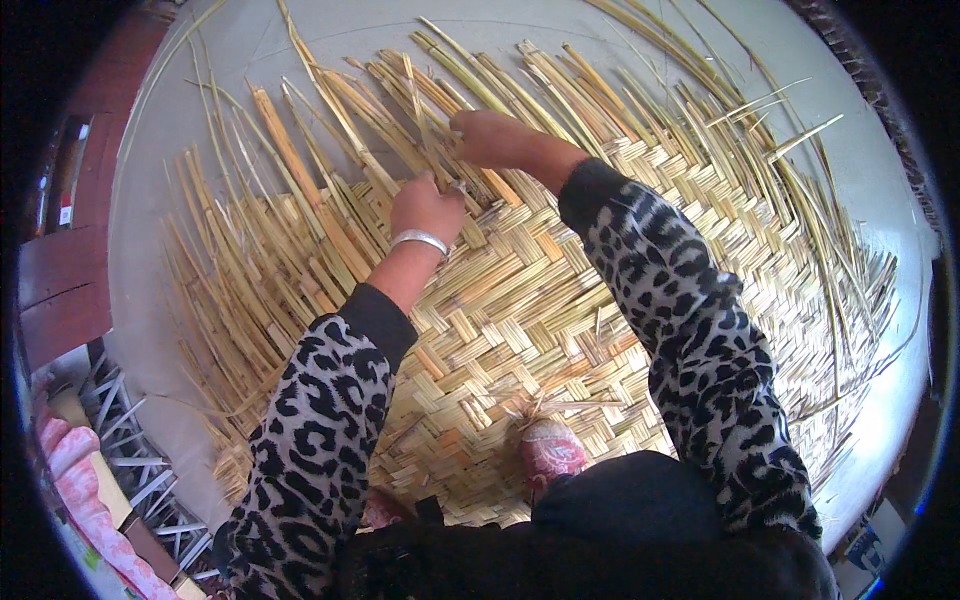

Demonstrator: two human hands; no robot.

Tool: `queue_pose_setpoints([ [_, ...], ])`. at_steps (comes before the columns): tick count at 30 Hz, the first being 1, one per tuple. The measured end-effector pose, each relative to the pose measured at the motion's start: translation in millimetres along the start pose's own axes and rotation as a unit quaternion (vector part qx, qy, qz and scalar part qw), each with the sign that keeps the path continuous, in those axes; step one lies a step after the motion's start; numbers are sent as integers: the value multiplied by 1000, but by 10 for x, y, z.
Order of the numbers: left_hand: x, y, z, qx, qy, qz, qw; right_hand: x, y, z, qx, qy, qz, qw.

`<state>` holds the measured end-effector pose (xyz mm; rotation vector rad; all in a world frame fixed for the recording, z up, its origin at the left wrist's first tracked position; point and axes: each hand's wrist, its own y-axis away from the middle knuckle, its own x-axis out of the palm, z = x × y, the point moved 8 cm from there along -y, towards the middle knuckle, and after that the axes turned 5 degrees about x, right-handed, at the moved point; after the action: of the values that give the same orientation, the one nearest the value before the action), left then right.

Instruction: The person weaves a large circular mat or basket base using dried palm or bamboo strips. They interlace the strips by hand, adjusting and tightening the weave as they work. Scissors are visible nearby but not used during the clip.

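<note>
A large herringbone-woven mat (520, 310) of flat, straw-coloured split bamboo strips spreads beneath me. Along its far and left edges the strip ends (250, 240) fan out unwoven. My left hand (428, 212), with a silver bangle on its wrist, is closed on strips at the border of the weave. Just beyond it to the right, my right hand (492, 140) is closed round a bamboo strip (415, 105) that rises at a slant among the loose ends. The fingertips of both hands are partly hidden.
A pale, smooth floor (480, 30) surrounds the mat. My pink-patterned shoe (550, 450) rests on the weave. Long thin strips (825, 240) trail across the right side. At the lower left lie pink cloth (75, 470) and a white lattice (150, 465); dark red boards (65, 290) stand farther left.
</note>
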<state>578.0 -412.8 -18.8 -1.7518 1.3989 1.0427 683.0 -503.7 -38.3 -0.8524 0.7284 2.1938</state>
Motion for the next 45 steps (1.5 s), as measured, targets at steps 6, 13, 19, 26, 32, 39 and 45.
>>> queue_pose_setpoints([
  [6, 73, 152, 193, -231, 251, 38, 939, 186, -90, -73, 63, -18, 128, 990],
  [13, 132, 264, 220, -292, 378, 7, 878, 107, 117, -100, 16, -198, 123, 972],
  [19, 174, 230, 38, -30, 191, 59, 979, 122, 337, -62, 8, -382, 127, 915],
  [26, 349, 197, 171, -57, 271, 199, 940, -48, 496, -362, 77, -464, 52, 881],
  [32, 322, 110, 160, -55, 185, 212, 958, -157, 798, -638, 80, -399, -61, 912],
  [39, 111, 379, 100, -59, 239, 10, 969, -265, 1036, -490, 85, -17, -223, 971],
  [45, -16, 676, -322, 140, 41, -101, 984, -243, 1108, -462, 88, 10, -215, 973],
])
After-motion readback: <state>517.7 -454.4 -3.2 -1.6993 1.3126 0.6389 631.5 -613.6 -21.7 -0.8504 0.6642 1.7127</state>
